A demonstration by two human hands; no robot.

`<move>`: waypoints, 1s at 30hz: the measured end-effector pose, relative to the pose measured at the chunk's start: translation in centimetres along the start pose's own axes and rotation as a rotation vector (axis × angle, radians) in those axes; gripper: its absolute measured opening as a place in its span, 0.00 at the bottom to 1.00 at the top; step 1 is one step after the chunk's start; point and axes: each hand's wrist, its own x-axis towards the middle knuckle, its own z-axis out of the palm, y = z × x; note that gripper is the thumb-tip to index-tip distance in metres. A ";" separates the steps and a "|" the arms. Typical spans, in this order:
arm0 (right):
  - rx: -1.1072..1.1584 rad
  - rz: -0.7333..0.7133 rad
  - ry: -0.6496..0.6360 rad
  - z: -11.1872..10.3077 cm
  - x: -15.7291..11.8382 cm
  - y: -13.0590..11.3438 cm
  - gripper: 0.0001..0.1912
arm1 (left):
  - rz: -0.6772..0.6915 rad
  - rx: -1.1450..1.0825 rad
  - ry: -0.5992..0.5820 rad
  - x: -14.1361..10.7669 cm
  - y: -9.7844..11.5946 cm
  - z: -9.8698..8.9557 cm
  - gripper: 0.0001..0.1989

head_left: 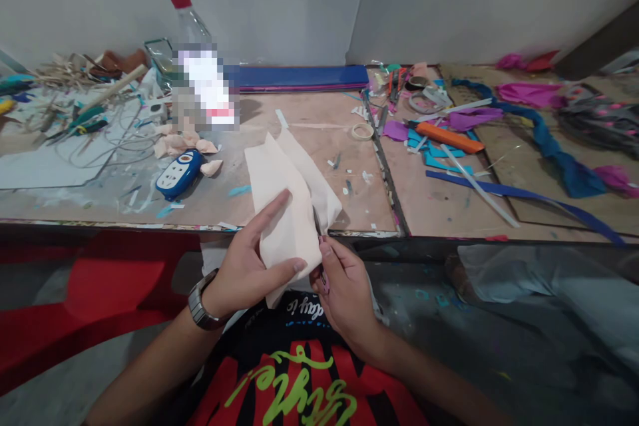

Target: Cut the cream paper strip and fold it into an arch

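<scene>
My left hand (249, 266) grips a folded piece of cream paper (287, 233) near the table's front edge, its thumb and a finger lying on the top layer. In my right hand (344, 279) are small scissors with pink handles (325, 279), held at the paper's right side. Their blades are mostly hidden between the paper layers. A loose flap (312, 176) of the paper spreads up and to the right of the blades. The paper's upper end rests over the table, and its lower end hangs above my lap.
A blue and white power socket (178, 174), cream scraps and a bottle (192, 26) stand at the left. A tape roll (362, 132) lies beyond the paper. An orange cutter (446, 137) and coloured strips lie at the right. A red chair (124, 273) is below left.
</scene>
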 end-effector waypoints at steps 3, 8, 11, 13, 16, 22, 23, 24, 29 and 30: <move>-0.004 -0.001 -0.007 0.0 0.0 -0.1 0.20 | -0.006 -0.064 0.006 0.1 0.1 0.1 0.45; -0.050 0.014 0.012 -0.4 -0.1 0.2 0.21 | -0.110 -0.332 0.036 1.1 0.4 -0.3 0.37; -0.102 0.011 0.007 -0.6 -0.4 0.1 0.22 | -0.154 -0.369 0.086 2.2 0.6 -0.9 0.36; -0.169 -0.027 -0.017 -0.6 -0.6 -0.2 0.22 | -0.190 -0.354 0.104 3.0 0.7 -1.3 0.38; -0.263 -0.106 -0.047 -0.6 -0.9 -0.5 0.22 | -0.253 -0.356 0.119 4.0 0.8 -1.7 0.41; -0.158 -0.048 -0.056 -0.6 -0.9 -0.3 0.22 | -0.257 -0.269 0.084 4.3 0.9 -1.9 0.34; -0.127 -0.021 -0.059 -0.6 -0.9 -0.2 0.22 | -0.248 -0.255 0.086 4.3 0.9 -1.9 0.33; -0.102 0.002 -0.063 -0.5 -0.9 -0.1 0.22 | -0.240 -0.244 0.091 4.2 0.9 -1.9 0.32; -0.105 0.028 -0.074 -0.7 -0.9 0.2 0.23 | -0.188 -0.190 0.142 4.2 0.6 -2.0 0.34; -0.117 0.020 -0.078 -0.7 -0.9 0.2 0.23 | -0.172 -0.168 0.151 4.2 0.6 -2.1 0.34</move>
